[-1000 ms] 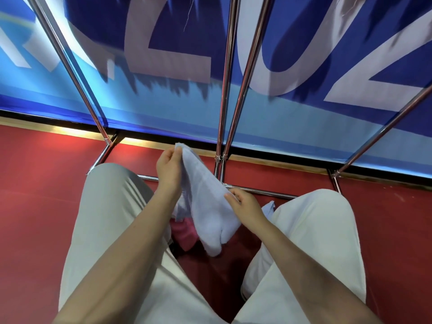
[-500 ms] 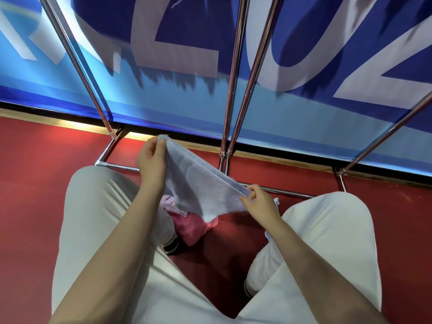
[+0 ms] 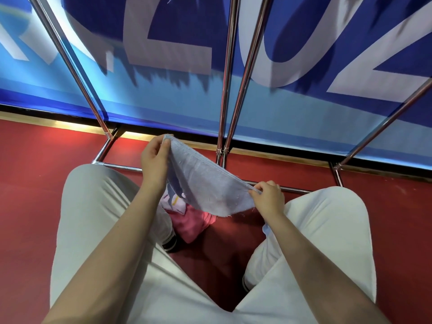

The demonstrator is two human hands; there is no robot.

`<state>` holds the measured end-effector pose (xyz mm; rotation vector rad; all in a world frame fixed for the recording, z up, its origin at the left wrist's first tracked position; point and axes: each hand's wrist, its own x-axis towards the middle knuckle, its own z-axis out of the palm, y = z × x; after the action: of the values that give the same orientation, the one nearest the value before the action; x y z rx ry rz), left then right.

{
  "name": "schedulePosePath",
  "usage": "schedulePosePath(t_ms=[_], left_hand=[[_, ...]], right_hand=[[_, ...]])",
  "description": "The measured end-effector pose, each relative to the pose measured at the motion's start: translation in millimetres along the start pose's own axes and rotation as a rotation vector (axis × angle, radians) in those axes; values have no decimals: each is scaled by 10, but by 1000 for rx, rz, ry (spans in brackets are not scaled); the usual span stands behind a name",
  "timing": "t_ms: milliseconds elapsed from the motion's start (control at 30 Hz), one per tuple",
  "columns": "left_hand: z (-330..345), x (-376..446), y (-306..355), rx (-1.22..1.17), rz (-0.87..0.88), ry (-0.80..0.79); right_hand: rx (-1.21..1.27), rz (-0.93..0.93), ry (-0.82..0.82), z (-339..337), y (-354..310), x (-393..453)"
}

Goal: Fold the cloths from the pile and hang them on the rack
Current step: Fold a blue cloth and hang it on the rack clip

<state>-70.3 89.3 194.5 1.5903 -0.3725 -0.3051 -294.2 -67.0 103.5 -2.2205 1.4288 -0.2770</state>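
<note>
A pale blue-grey cloth [image 3: 208,188] is stretched between my two hands above the floor, its top edge taut and its frayed lower edge hanging. My left hand [image 3: 154,160] pinches the upper left corner, raised higher. My right hand [image 3: 266,197] pinches the right corner, lower down. Beneath the cloth, between my knees, lies the pile: a pink cloth [image 3: 191,223] and a white printed cloth [image 3: 174,202], both partly hidden. The chrome rack [image 3: 224,94] rises in front of me, its poles slanting up and its base bar [image 3: 289,190] running along the floor.
I crouch on a dark red floor [image 3: 30,183] with my knees in light trousers [image 3: 93,206] on either side of the pile. A blue banner with large pale letters [image 3: 163,43] covers the wall behind the rack. A bit of light blue cloth [image 3: 265,229] shows under my right forearm.
My hands have drawn apart, pulling the hanging cloth out into a taut span. My left hand rose and moved left; my right hand shifted right with its corner.
</note>
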Motion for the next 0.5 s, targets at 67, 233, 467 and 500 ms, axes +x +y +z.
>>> schedulePosePath(t_ms=[67, 233, 467, 500], left_hand=[[-21, 21, -31, -22, -20, 31], [-125, 112, -119, -117, -149, 163], [-170, 164, -218, -112, -312, 301], [-152, 157, -228, -104, -297, 292]], right_hand=[[101, 73, -110, -12, 0, -4], [384, 111, -239, -51, -28, -6], [1144, 237, -45, -376, -185, 27], [1146, 227, 3, -404, -186, 21]])
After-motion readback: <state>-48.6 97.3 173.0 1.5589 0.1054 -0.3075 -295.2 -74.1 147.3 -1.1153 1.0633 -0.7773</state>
